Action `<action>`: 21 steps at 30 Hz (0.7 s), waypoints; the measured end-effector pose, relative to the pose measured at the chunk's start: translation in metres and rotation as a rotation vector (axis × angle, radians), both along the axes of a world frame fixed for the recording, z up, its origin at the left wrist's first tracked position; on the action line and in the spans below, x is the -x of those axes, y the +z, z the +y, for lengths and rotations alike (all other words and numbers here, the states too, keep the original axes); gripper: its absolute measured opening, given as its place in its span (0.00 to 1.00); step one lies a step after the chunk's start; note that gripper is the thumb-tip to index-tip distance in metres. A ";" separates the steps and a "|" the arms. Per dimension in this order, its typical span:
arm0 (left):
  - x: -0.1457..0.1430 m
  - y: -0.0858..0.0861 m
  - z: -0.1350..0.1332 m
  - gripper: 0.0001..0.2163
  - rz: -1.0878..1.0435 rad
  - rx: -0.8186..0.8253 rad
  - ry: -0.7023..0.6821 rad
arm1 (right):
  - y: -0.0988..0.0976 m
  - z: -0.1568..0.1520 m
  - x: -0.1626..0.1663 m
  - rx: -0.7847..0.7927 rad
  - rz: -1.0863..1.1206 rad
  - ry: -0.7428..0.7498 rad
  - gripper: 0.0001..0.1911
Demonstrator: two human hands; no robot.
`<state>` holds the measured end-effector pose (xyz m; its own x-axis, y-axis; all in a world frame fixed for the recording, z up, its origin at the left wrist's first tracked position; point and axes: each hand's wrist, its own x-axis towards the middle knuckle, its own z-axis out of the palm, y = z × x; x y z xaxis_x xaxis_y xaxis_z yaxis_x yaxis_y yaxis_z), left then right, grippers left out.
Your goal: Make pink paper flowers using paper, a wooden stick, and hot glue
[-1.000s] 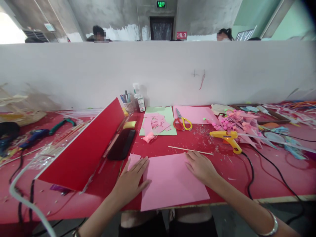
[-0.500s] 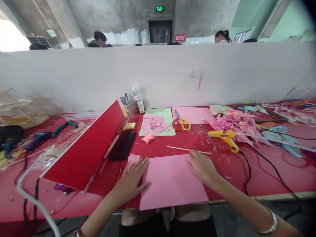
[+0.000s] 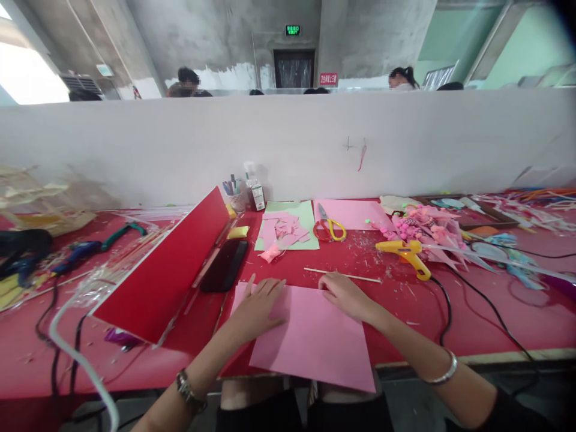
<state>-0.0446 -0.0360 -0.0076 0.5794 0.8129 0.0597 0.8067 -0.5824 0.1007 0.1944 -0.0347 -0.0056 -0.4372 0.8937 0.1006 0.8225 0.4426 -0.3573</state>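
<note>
A pink paper sheet point(image 3: 317, 339) lies on the red table point(image 3: 486, 312) in front of me, its near edge hanging over the table's front. My left hand point(image 3: 258, 306) rests flat on the sheet's upper left part, fingers stretched out. My right hand point(image 3: 344, 295) lies on the sheet's upper edge, fingers spread and slightly curled. A thin wooden stick point(image 3: 342, 275) lies just beyond my right hand. A small pink scrap point(image 3: 239, 293) shows under my left hand's side.
A tilted red board point(image 3: 173, 270) and a black case point(image 3: 224, 265) stand to the left. Behind lie red-and-yellow scissors point(image 3: 330, 226), green paper with pink scraps point(image 3: 285, 227), and a yellow glue gun point(image 3: 407, 253) with its black cord point(image 3: 447, 309). A white partition point(image 3: 288, 144) closes the back.
Both hands have moved inward toward the sheet's middle. The pink sheet has turned and slid toward me, now overhanging the table's edge more.
</note>
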 end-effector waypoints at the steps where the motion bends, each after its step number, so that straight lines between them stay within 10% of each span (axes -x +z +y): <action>1: -0.005 0.001 0.002 0.25 -0.025 -0.021 -0.013 | 0.002 0.001 0.001 -0.003 -0.008 -0.007 0.06; 7: -0.039 0.015 0.009 0.09 -0.081 -0.088 -0.021 | 0.011 -0.002 0.004 -0.100 -0.048 -0.042 0.09; 21: -0.052 0.044 -0.002 0.13 -0.331 0.160 0.033 | 0.029 -0.005 0.019 -0.313 0.062 0.061 0.05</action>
